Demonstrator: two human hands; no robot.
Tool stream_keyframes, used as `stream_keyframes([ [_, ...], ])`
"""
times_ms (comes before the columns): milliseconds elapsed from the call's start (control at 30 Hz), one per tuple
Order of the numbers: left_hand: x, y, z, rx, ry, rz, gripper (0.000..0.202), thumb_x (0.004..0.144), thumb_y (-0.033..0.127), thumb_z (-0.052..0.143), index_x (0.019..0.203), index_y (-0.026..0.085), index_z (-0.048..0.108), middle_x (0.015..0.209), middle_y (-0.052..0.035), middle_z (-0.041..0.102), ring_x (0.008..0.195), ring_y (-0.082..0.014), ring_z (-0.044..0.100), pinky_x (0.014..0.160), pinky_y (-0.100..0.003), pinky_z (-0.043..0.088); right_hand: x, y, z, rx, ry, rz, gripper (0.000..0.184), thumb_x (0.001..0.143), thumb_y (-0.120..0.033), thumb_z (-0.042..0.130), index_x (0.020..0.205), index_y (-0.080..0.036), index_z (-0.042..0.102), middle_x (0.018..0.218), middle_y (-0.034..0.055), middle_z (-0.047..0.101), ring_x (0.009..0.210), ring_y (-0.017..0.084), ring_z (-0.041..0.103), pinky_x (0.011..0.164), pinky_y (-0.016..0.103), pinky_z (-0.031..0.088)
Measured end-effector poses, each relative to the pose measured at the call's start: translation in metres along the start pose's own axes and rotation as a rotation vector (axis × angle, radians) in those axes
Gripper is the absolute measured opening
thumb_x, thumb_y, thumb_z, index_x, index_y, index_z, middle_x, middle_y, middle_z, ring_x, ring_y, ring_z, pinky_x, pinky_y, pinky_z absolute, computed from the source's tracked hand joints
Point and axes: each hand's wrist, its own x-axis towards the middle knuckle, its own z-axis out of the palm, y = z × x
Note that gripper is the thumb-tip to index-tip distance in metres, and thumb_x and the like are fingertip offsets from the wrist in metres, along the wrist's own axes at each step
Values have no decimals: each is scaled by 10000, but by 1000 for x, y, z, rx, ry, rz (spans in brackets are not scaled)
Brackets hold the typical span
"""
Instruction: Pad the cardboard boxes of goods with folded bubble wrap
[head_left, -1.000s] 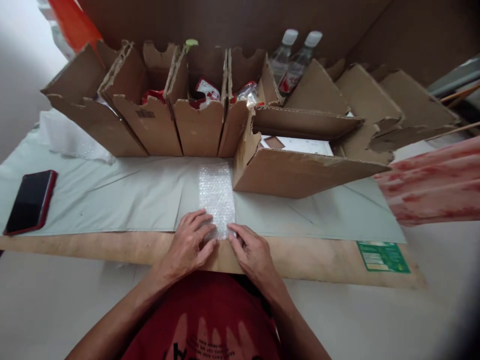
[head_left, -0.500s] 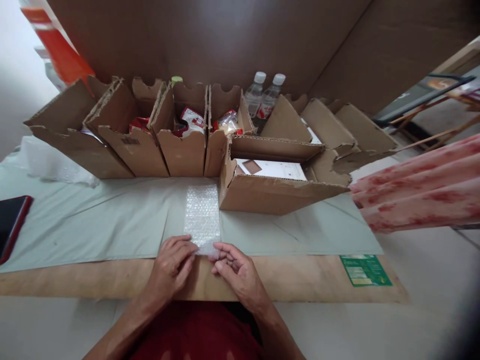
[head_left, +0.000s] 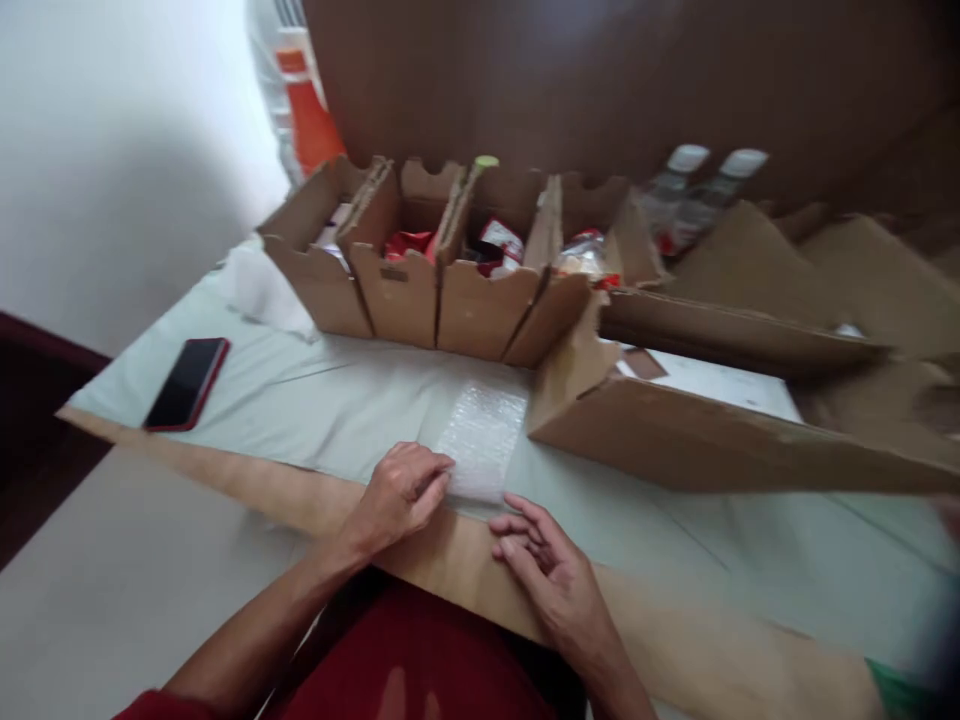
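A small rectangle of bubble wrap [head_left: 484, 445] lies flat on the pale green cloth in front of me. My left hand [head_left: 409, 490] rests palm down at its lower left corner, fingertips touching the edge and thumb apart from the index finger. My right hand [head_left: 544, 560] is by the lower right corner, loosely curled with fingers apart and nothing seen between them. Its index fingertip comes close to the wrap; whether it touches I cannot tell. Just right of the wrap stands a cardboard bin [head_left: 675, 430] holding a white box [head_left: 720, 385].
Several cardboard bins [head_left: 487, 310] with red packets stand in a row behind. Two clear bottles [head_left: 682, 200] rise at the back right. A phone [head_left: 187, 385] lies at left, and crumpled bubble wrap [head_left: 266, 290] beyond it. The wooden table edge [head_left: 300, 495] runs before me.
The view has swung left, bringing the whole phone into sight. My right hand has drawn slightly away from the bubble wrap; my left hand stays at its corner.
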Motion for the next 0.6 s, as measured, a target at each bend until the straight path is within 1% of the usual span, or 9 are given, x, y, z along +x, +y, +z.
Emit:
stream_keyframes([
  [67, 3, -13, -19, -5, 16, -63, 168, 959, 170, 540, 961, 202, 705, 827, -38, 757, 766, -183, 706, 749, -319, 560, 6, 0, 3, -91, -12, -19, 445, 861, -471, 700, 1215, -200, 708, 1022, 111, 781, 825, 196, 748, 807, 326, 628],
  [133, 1, -30, -43, 30, 36, -117, 177, 933, 151, 539, 952, 205, 706, 850, -42, 757, 787, -187, 708, 749, -320, 567, 11, 0, 5, -168, -24, -29, 421, 855, -493, 697, 1159, -206, 746, 1024, 118, 799, 825, 210, 762, 796, 323, 637],
  [233, -7, -60, -82, 146, 59, -136, 245, 866, 76, 514, 940, 216, 702, 900, -48, 750, 875, -207, 710, 791, -340, 577, 16, 1, 7, -254, -14, -35, 418, 844, -530, 690, 1098, -210, 780, 1007, 120, 818, 795, 217, 778, 759, 301, 646],
  [300, -12, -82, -108, 257, 113, -135, 288, 838, 36, 500, 929, 219, 703, 956, -58, 748, 960, -229, 701, 854, -376, 575, 18, 2, 7, -290, 3, -32, 427, 836, -554, 692, 1071, -212, 793, 1009, 122, 823, 818, 227, 792, 764, 289, 649],
  [400, -12, -118, -144, 467, 234, -174, 285, 829, 29, 513, 890, 221, 715, 1047, -79, 744, 1055, -274, 673, 945, -461, 551, 21, 2, 6, -339, 26, -18, 449, 815, -593, 697, 1037, -218, 806, 1029, 121, 826, 878, 245, 804, 754, 267, 650],
  [433, -11, -130, -156, 536, 246, -206, 284, 818, 28, 520, 873, 222, 721, 1080, -86, 741, 1090, -291, 662, 973, -493, 537, 23, 3, 5, -360, 29, -10, 458, 807, -605, 698, 1028, -220, 809, 1036, 117, 826, 893, 248, 805, 747, 257, 649],
  [500, -5, -155, -180, 644, 229, -309, 303, 791, 22, 528, 870, 227, 736, 1165, -97, 725, 1169, -325, 635, 1020, -548, 505, 25, 2, 4, -398, 25, 14, 473, 795, -620, 701, 1029, -224, 812, 1050, 107, 826, 924, 250, 805, 753, 240, 645],
  [567, 4, -177, -203, 694, 255, -432, 334, 800, 34, 528, 944, 234, 752, 1274, -103, 690, 1237, -346, 603, 1057, -580, 475, 26, 2, 3, -416, 9, 52, 481, 802, -619, 699, 1058, -227, 810, 1070, 98, 825, 947, 245, 803, 790, 230, 641],
  [600, 10, -188, -213, 693, 296, -484, 336, 828, 57, 527, 1005, 231, 753, 1319, -101, 668, 1264, -347, 588, 1077, -583, 460, 26, 2, 2, -418, 4, 71, 481, 809, -615, 699, 1075, -230, 809, 1079, 94, 824, 961, 244, 801, 814, 229, 638],
])
